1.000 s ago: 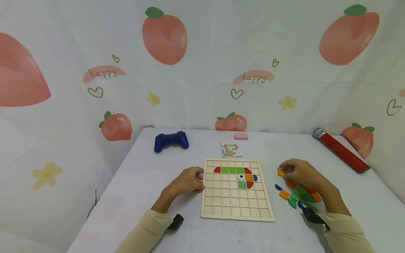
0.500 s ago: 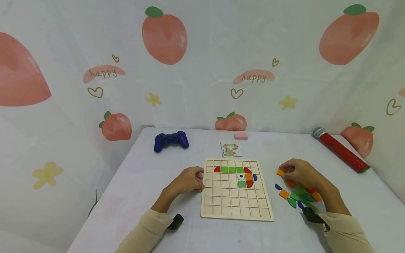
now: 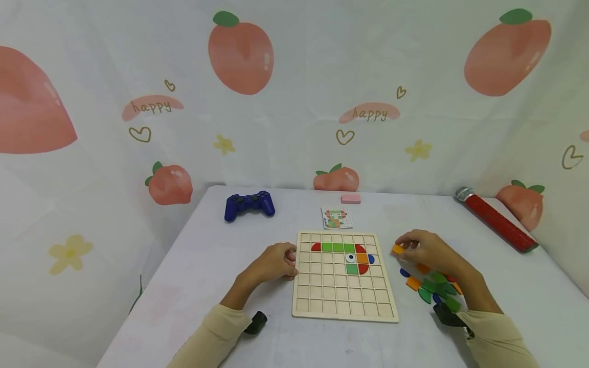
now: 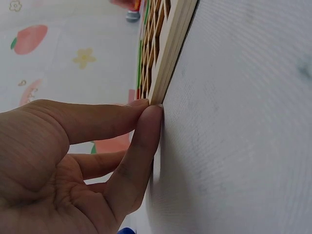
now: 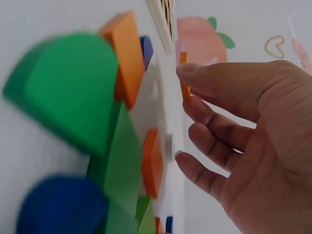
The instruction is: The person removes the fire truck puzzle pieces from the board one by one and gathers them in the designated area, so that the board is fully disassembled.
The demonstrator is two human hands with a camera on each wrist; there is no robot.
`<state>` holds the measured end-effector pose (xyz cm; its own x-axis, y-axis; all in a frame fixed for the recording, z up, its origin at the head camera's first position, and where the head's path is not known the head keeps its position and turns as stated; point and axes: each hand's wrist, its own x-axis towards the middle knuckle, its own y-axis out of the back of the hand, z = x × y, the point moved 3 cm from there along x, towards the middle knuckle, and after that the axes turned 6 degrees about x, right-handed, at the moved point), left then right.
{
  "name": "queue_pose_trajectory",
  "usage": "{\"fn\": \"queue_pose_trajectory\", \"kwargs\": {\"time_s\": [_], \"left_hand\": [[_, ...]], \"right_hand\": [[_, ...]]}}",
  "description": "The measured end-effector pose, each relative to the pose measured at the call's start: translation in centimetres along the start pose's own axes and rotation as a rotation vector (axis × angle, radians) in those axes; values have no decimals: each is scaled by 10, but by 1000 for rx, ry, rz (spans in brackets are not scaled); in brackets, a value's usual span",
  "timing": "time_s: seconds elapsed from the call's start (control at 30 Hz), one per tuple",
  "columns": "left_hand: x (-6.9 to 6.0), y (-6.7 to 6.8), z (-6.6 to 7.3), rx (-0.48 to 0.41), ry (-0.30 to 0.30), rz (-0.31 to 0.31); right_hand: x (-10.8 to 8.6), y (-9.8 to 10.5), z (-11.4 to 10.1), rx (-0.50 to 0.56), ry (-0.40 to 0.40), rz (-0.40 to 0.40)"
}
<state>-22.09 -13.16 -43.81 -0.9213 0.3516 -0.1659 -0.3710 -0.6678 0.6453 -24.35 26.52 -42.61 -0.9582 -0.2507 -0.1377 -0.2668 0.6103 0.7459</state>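
A wooden grid board (image 3: pixel 322 294) lies flat on the table, with red, green, orange and blue tiles and a round eye tile (image 3: pixel 350 258) set in its upper cells. At the board's left edge, my left hand (image 3: pixel 275 261) pinches the rim between thumb and finger, as the left wrist view (image 4: pixel 78 161) shows close up. To the right of the board, my right hand (image 3: pixel 430 249) holds an orange square tile (image 5: pixel 184 78) between thumb and fingertips, raised off the table. Below that hand lies a loose pile of tiles, including a green quarter-round tile (image 5: pixel 73 87); the forearm hides part of it.
Behind the board lies a small pattern card (image 3: pixel 336 218), with a pink block (image 3: pixel 350 199) farther back. A blue game controller (image 3: pixel 249 205) sits at the back left. A red microphone (image 3: pixel 499 221) lies at the right edge. A printed cloth hangs behind the table.
My right hand has moved left toward the board, carrying the orange square tile away from the pile. The left hand keeps its place at the board's edge.
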Motion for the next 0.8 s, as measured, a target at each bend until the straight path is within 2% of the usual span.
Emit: {"fn": "queue_pose_trajectory", "kwargs": {"time_s": [0.33, 0.6, 0.8], "left_hand": [[-1, 0, 1, 0, 5, 3], [0, -1, 0, -12, 7, 0], [0, -1, 1, -5, 5, 2]], "right_hand": [[3, -13, -28, 9, 138, -19], [10, -28, -44, 9, 175, -55], [17, -38, -58, 15, 254, -72]]}}
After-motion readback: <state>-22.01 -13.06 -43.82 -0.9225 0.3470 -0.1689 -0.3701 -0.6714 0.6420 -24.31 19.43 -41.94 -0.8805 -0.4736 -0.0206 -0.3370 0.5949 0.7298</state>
